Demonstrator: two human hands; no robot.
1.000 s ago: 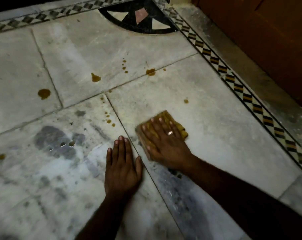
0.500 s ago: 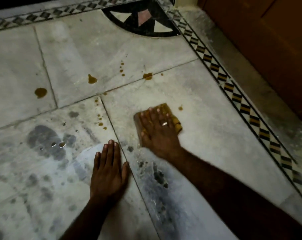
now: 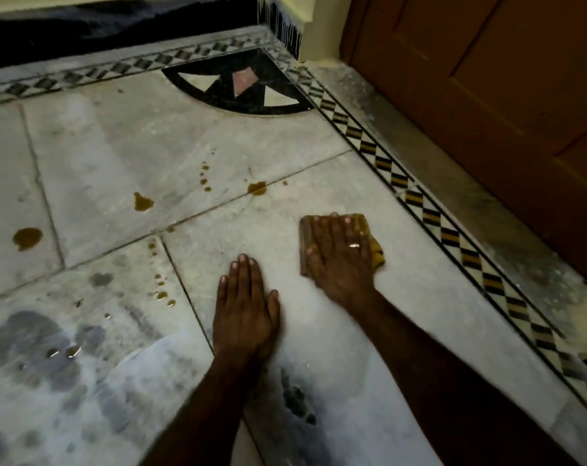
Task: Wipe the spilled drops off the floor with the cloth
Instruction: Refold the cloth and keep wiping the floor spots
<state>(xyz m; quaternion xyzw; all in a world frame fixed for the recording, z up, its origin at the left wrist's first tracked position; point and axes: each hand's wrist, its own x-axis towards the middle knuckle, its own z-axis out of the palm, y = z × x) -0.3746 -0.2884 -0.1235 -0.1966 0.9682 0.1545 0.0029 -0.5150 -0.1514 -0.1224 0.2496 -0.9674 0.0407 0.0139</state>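
My right hand [image 3: 340,260] presses flat on a folded yellow-brown cloth [image 3: 376,248] on the marble floor [image 3: 319,331]; most of the cloth is hidden under the palm. My left hand [image 3: 245,311] rests flat on the floor just left of it, fingers together, holding nothing. Brown spilled drops lie to the left and beyond: a blot [image 3: 256,189] on the tile joint ahead of the cloth, a line of small drops [image 3: 204,178], a larger drop [image 3: 142,202], a round puddle [image 3: 27,237] at far left, and a trail of small drops [image 3: 160,287] left of my left hand.
A wooden door [image 3: 487,112] stands at the right behind a patterned black-and-yellow border strip [image 3: 430,216]. A black inlaid quarter-circle [image 3: 241,85] fills the far corner. Dark damp patches [image 3: 33,344] with clear droplets mark the floor at lower left.
My right hand slid the cloth forward and to the right over the small drop beside it, which no longer shows. My left hand moved forward. The view shifted toward the far corner.
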